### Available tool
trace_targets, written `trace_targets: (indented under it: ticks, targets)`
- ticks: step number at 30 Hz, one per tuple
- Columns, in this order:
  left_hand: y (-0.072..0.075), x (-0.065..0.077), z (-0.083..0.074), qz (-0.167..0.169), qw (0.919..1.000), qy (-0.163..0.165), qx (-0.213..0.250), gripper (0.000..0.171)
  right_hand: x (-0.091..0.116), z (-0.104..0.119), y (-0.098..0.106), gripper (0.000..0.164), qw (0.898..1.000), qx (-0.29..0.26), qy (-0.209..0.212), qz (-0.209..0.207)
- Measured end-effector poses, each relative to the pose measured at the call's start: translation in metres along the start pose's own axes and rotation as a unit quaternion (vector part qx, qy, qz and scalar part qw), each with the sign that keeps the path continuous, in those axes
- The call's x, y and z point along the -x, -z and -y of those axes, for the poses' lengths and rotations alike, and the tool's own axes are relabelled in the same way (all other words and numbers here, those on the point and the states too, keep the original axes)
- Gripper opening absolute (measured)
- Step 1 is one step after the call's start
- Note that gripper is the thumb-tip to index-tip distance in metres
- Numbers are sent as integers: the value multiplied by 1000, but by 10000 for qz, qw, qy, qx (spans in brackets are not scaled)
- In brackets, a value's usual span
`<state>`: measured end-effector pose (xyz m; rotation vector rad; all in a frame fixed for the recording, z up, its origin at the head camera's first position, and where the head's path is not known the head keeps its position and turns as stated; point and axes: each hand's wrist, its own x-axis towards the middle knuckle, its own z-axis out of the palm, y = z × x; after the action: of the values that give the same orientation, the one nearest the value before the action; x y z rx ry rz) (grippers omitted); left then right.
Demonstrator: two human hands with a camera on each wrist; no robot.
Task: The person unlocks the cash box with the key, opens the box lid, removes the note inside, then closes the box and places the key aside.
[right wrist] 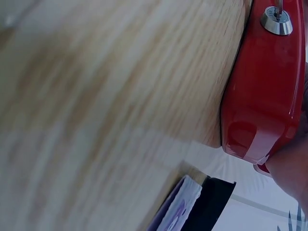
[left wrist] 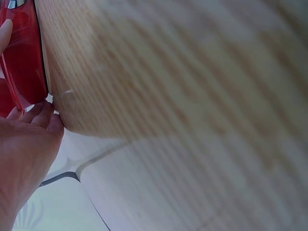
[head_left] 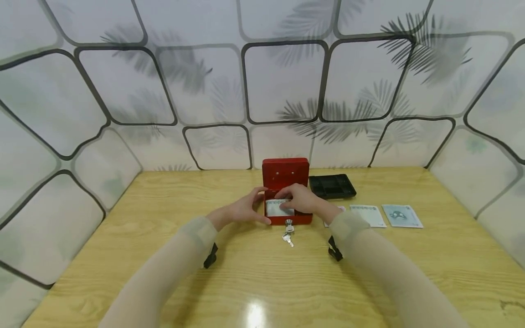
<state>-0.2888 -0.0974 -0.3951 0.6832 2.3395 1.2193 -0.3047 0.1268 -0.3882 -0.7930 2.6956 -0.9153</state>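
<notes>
A red metal cash box [head_left: 303, 220] stands on the table with its lid [head_left: 285, 171] raised at the back. Its front carries a silver lock [right wrist: 276, 21] with a key in it, and a second key [head_left: 288, 239] hangs below. My left hand [head_left: 246, 207] grips the box's left end, thumb at the front corner, fingers at the back corner in the left wrist view. Inside the box lies a white printed paper sheet [head_left: 275, 208]. My right hand [head_left: 303, 198] reaches in over the right side and pinches the sheet; its fingertips are partly hidden.
A black compartment tray [head_left: 332, 186] lies right of the box. In front of it are a white printed sheet [head_left: 368, 215], a blue-figured sheet [head_left: 402, 216] and another sheet [head_left: 342, 208], partly covered by the right wrist. A patterned fabric wall [head_left: 283, 82] borders the wooden table [head_left: 262, 282].
</notes>
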Motion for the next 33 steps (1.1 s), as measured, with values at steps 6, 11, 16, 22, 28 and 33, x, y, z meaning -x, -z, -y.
trace_targets:
  ticks: [6, 11, 16, 22, 28, 33]
  targets:
    - [0, 0, 1, 46, 10000, 2, -8, 89, 1, 0, -2, 24, 10000, -86, -39, -30]
    - [0, -1, 1, 44, 10000, -28, 18, 88, 0, -1, -2, 21, 9998, -177, 31, -95]
    - [1, -1, 2, 9, 10000, 9, -5, 88, -2, -1, -1, 19, 9996, -205, 146, -102]
    - [1, -2, 3, 32, 9999, 101, -43, 89, -3, -3, -1, 19, 9997, -166, 167, -65]
    - [1, -2, 2, 29, 10000, 56, -35, 88, -2, -2, -1, 19, 9997, -132, 167, -91]
    - [1, -1, 0, 32, 10000, 24, -43, 88, -1, -1, -1, 19, 9995, -160, 219, -157]
